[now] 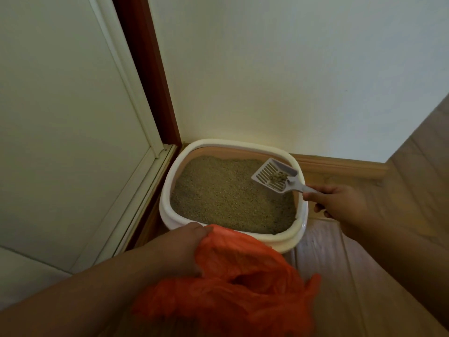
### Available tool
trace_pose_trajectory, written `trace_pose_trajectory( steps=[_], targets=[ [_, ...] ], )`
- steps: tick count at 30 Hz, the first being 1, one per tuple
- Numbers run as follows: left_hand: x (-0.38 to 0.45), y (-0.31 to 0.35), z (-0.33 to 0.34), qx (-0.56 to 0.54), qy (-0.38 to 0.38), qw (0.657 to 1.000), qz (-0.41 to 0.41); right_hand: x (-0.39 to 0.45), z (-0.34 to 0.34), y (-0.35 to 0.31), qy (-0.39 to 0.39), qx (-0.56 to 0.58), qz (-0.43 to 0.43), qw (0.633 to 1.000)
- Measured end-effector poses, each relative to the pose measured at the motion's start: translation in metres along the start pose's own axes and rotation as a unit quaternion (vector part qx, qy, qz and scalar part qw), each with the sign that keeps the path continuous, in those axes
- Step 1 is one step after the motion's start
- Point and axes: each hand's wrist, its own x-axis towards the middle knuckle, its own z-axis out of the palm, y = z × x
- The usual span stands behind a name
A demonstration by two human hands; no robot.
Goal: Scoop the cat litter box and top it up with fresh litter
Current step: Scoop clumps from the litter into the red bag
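Scoop lifted over the litter

Granules of tan litter point(226, 193) filled the cream oval plastic litter box point(167, 207) in the corner. At its 2 o'clock edge, the grey slotted plastic scoop point(274, 176) carried a small clump. The right hand point(340, 203) curled its fingers round the scoop's handle. At 6 o'clock, the left hand point(182, 249) pinched the rim of a crumpled orange plastic bag point(243, 283), mouth open.
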Motion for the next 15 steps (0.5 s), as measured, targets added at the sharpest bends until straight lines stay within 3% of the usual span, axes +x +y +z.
trace_pose_trajectory(
  steps=[15],
  targets=[
    [0.001, 0.0, -0.004, -0.013, 0.034, 0.999, 0.002, -0.011, 0.002, -0.01, -0.06, 0.012, -0.002, 0.998]
  ],
)
